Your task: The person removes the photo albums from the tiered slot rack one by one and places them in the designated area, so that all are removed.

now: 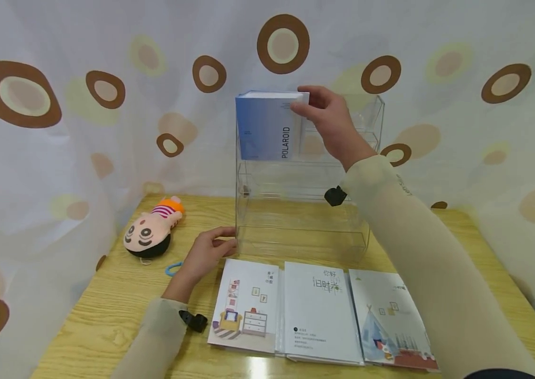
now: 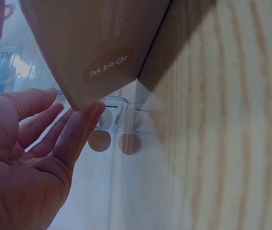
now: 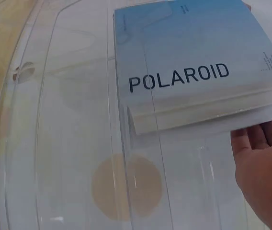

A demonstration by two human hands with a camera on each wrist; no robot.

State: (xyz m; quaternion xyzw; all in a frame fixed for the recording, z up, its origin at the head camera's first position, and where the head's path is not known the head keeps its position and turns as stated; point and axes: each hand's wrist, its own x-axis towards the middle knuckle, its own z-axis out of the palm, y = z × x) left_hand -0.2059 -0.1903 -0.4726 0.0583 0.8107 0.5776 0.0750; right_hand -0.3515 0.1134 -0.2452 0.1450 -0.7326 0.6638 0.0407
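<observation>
My right hand (image 1: 331,118) pinches the upper right corner of a blue-and-white photo album (image 1: 267,126) marked POLAROID. The album stands upright in the top tier of a clear acrylic rack (image 1: 302,237), at its left end. From the right wrist view, the album (image 3: 188,52) shows through the clear front panel, its pages slightly parted from the cover; the right hand (image 3: 265,163) is at its edge. Low down, my left hand (image 1: 205,252) touches the rack's left front edge with fingers extended. In the left wrist view, that hand (image 2: 40,143) reaches past a nearby album corner (image 2: 78,91).
Three albums lie side by side before the rack: one with a dresser drawing (image 1: 245,305), a white one (image 1: 321,321), and one with a tent drawing (image 1: 385,316). A plush doll (image 1: 153,229) and a blue ring (image 1: 174,269) lie on the left. A patterned curtain (image 1: 229,31) hangs behind.
</observation>
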